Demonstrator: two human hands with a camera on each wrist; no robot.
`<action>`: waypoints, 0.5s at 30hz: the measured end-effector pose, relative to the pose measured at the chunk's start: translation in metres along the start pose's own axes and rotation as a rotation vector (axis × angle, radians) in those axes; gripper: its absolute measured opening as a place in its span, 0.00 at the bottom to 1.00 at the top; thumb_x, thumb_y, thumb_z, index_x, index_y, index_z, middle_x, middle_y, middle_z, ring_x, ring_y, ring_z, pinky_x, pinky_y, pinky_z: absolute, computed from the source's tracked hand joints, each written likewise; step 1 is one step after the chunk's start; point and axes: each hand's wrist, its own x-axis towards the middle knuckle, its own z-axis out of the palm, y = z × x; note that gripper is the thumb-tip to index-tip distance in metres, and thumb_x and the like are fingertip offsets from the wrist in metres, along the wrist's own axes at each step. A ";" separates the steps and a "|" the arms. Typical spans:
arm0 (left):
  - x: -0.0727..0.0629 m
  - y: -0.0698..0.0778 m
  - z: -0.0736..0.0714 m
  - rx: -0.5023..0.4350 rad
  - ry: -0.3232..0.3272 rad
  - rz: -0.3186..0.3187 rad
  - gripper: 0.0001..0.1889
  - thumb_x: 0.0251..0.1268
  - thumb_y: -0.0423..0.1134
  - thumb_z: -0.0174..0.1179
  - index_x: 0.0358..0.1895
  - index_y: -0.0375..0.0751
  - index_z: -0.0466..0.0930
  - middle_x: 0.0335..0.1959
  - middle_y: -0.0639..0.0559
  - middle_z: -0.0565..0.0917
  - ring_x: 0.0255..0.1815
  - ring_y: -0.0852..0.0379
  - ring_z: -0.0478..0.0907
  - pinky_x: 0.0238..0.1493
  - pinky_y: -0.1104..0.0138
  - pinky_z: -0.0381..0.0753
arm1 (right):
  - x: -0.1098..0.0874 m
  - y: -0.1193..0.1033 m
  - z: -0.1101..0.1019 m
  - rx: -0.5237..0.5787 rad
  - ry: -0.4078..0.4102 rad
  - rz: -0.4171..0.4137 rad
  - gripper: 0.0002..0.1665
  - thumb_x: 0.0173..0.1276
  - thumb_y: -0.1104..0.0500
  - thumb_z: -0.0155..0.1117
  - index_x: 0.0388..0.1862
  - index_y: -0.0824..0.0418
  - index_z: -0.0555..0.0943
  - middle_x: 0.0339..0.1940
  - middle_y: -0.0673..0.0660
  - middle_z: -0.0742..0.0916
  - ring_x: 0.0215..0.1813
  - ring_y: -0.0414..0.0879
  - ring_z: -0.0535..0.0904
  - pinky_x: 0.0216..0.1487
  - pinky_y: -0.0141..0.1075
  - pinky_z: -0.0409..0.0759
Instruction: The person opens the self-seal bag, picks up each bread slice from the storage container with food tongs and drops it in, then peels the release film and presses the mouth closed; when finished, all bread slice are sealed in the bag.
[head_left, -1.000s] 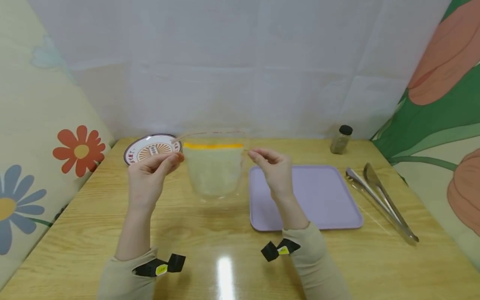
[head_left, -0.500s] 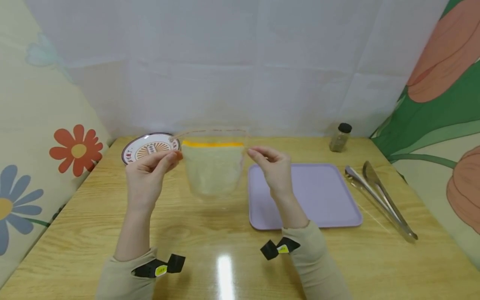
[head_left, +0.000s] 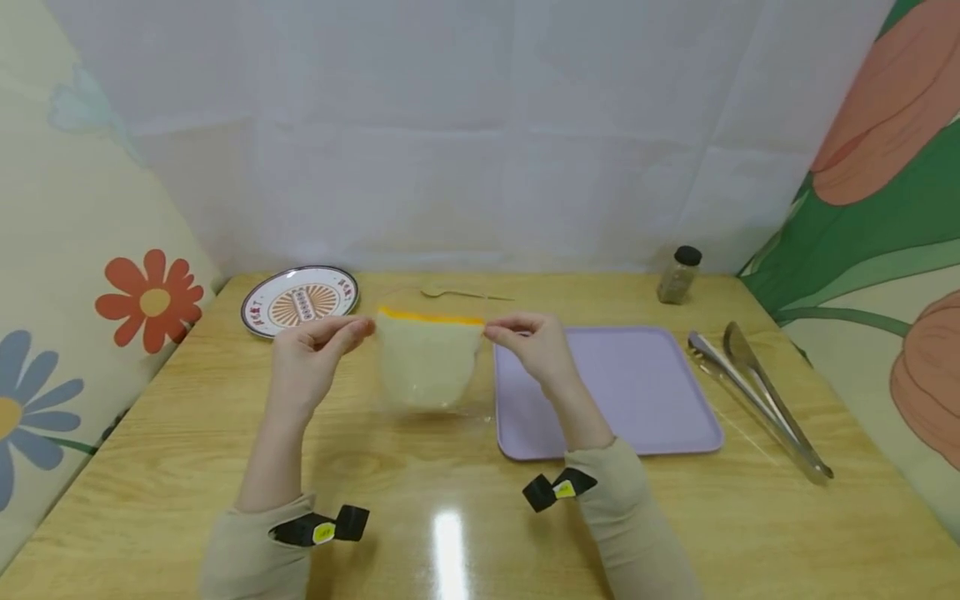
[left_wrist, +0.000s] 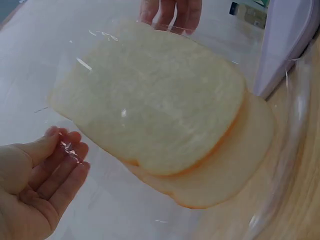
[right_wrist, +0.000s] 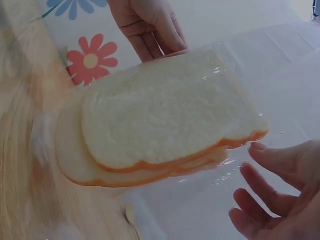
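Observation:
A clear plastic bag (left_wrist: 299,100) holding slices of white bread (head_left: 427,367) hangs upright between my two hands, over the middle of the table. My left hand (head_left: 311,358) pinches the bag's left side near the top of the bread. On the opposite side, my right hand (head_left: 536,346) pinches the plastic between thumb and forefinger. Two overlapping slices with thin orange-brown crusts show through the film in both wrist views. In the left wrist view, the other fingers of my left hand (left_wrist: 45,182) are bent loosely. Whether the bag's bottom touches the table cannot be told.
A lilac tray (head_left: 622,392) lies right of the bag. Farther right are metal tongs (head_left: 757,400). A black-capped jar (head_left: 679,277) stands at the back right. A patterned plate (head_left: 300,300) sits back left, and a small spoon (head_left: 465,294) lies behind the bag.
Both hands have lowered the bag of bread and drawn slightly closer together. Its upper part has tipped down, and the spoon behind it shows now. Tray, tongs, jar and plate have stayed put.

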 end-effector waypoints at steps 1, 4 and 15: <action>0.000 0.001 0.000 -0.044 0.031 0.012 0.10 0.64 0.32 0.59 0.40 0.25 0.83 0.28 0.72 0.85 0.33 0.73 0.83 0.39 0.79 0.82 | 0.000 -0.002 -0.001 0.014 0.017 -0.006 0.11 0.58 0.64 0.69 0.38 0.71 0.84 0.36 0.60 0.88 0.35 0.35 0.80 0.44 0.30 0.81; 0.001 0.004 0.000 -0.132 0.116 0.048 0.07 0.62 0.30 0.60 0.37 0.28 0.84 0.28 0.66 0.87 0.32 0.69 0.84 0.38 0.78 0.82 | -0.001 -0.008 -0.003 0.054 0.077 -0.041 0.11 0.59 0.63 0.69 0.38 0.70 0.84 0.37 0.60 0.88 0.35 0.36 0.81 0.44 0.31 0.81; 0.000 0.011 0.000 -0.163 0.217 0.136 0.09 0.60 0.28 0.60 0.37 0.21 0.82 0.28 0.62 0.87 0.31 0.67 0.84 0.38 0.76 0.83 | -0.001 -0.012 -0.004 0.109 0.180 -0.126 0.10 0.58 0.65 0.69 0.36 0.72 0.83 0.27 0.47 0.87 0.29 0.32 0.79 0.30 0.24 0.75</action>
